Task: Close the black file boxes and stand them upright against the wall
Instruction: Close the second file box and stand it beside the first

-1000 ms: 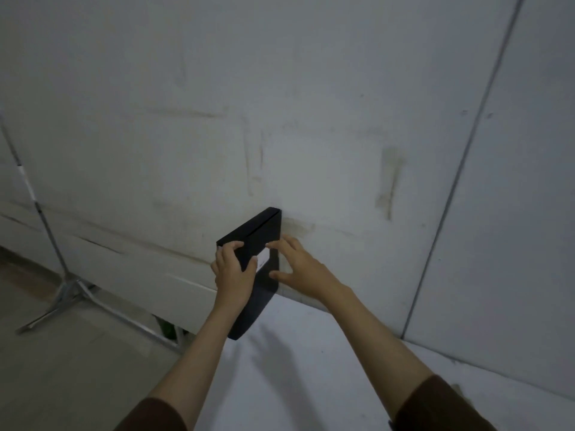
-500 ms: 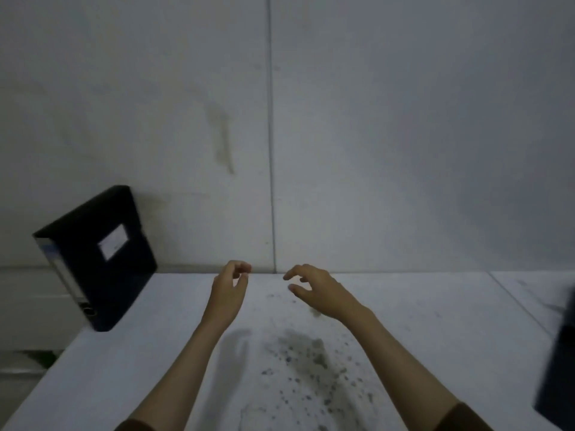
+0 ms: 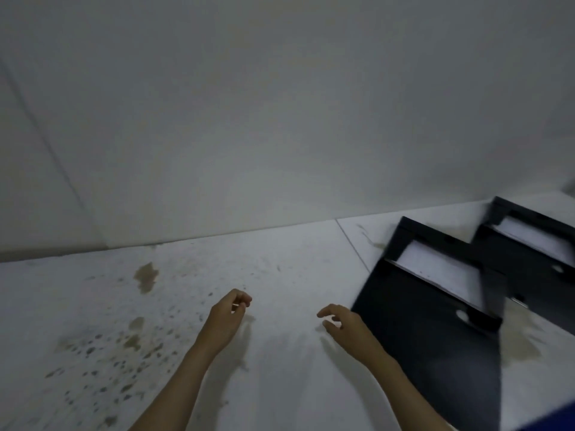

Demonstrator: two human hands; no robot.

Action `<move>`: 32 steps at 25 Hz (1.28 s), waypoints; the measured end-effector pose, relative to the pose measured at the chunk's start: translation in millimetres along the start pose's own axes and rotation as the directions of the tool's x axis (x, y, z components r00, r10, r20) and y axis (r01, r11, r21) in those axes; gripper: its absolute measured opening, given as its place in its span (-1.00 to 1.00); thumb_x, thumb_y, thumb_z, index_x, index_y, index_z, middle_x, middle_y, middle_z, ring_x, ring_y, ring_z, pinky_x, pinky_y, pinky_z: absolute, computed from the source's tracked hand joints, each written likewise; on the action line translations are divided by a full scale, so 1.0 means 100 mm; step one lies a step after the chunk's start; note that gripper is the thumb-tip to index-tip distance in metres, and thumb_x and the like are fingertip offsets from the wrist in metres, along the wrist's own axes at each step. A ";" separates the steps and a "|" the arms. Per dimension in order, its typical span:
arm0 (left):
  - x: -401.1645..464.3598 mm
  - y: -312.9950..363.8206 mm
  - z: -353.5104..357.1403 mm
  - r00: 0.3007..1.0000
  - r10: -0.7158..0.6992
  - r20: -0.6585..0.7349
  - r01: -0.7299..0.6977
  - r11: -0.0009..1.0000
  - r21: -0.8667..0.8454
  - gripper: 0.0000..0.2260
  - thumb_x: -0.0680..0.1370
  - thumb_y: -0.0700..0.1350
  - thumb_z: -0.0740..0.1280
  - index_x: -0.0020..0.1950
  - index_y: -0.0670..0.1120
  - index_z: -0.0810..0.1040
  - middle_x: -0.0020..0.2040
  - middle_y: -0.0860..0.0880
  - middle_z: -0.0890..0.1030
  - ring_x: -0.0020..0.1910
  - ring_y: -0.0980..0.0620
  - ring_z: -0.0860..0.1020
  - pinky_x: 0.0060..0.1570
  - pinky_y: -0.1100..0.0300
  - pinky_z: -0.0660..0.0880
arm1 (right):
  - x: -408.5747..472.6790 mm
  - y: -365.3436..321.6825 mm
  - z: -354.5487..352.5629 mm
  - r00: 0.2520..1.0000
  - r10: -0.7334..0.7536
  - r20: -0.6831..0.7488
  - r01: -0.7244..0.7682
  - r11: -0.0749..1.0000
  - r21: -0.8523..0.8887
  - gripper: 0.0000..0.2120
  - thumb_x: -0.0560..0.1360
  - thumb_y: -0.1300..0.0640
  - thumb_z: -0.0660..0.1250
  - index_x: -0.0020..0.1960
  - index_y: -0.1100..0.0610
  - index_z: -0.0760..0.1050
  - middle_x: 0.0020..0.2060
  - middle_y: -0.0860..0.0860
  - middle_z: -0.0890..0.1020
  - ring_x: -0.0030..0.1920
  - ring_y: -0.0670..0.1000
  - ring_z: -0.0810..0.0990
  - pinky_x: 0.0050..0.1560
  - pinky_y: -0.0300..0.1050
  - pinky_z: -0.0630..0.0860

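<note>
Two black file boxes lie flat and open on the white table at the right. The nearer box (image 3: pixel 435 325) shows white paper inside and its lid spread toward me. The farther box (image 3: pixel 535 259) lies behind it, partly cut off by the frame edge. My right hand (image 3: pixel 345 328) hovers just left of the nearer box's lid, fingers apart and empty, not touching it. My left hand (image 3: pixel 227 318) hangs over the table's middle with fingers loosely curled, holding nothing.
The white wall (image 3: pixel 280 119) rises behind the table (image 3: pixel 280 306). Brown stains and specks mark the tabletop at the left. A seam runs across the table near the boxes. Something blue shows at the bottom right corner (image 3: pixel 560 421).
My view has swung right: the upright closed box at the left has left the frame and the two open boxes have come in. Both hands let go and moved right.
</note>
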State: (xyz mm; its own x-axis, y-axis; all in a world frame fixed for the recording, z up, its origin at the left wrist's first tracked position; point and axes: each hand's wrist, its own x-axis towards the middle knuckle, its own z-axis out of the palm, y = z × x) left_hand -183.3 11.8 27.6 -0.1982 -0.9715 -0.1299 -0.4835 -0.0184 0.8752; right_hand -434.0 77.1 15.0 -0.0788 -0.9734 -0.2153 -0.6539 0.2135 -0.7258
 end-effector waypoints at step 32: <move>-0.26 0.62 1.83 0.855 -0.310 0.415 0.380 0.920 -0.094 -0.41 0.58 0.04 0.14 0.50 -0.13 -0.04 0.37 -0.14 0.36 0.18 -0.06 0.49 0.22 0.08 0.43 | -0.64 0.63 -0.30 0.747 0.396 -0.534 -0.118 0.869 0.480 -0.70 0.45 0.43 0.24 -0.05 0.04 0.49 0.12 0.09 0.47 0.07 -0.07 0.45 0.16 -0.22 0.41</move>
State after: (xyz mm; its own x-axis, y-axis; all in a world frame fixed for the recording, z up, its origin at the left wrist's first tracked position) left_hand -364.5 78.8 0.2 -0.3735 -0.7269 -0.5763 -0.4398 -0.4082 0.7999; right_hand -492.4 150.2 2.2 -0.7202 -0.6867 -0.0994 -0.1981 0.3408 -0.9190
